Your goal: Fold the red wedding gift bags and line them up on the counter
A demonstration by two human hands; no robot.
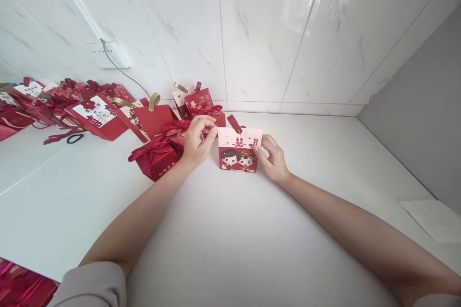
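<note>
A small gift box (238, 159) stands on the white table in front of me, pink on top and red below, with two cartoon figures and a red double-happiness character on its face. A dark red ribbon loop (234, 124) sticks up from its top. My right hand (272, 159) grips the right side, thumb on the front and the other fingers behind. At the upper left corner, my left hand (200, 140) is closed in a pinch against the box's edge; its fingertips are partly hidden.
Left of my left hand stand red boxes with bows (158, 158) and a red bag with a gold handle (154, 120). More red gift boxes (97, 117) crowd the far left by a black loop (75, 138). A cable hangs from the wall socket (108, 54). White paper (432, 220) lies at right.
</note>
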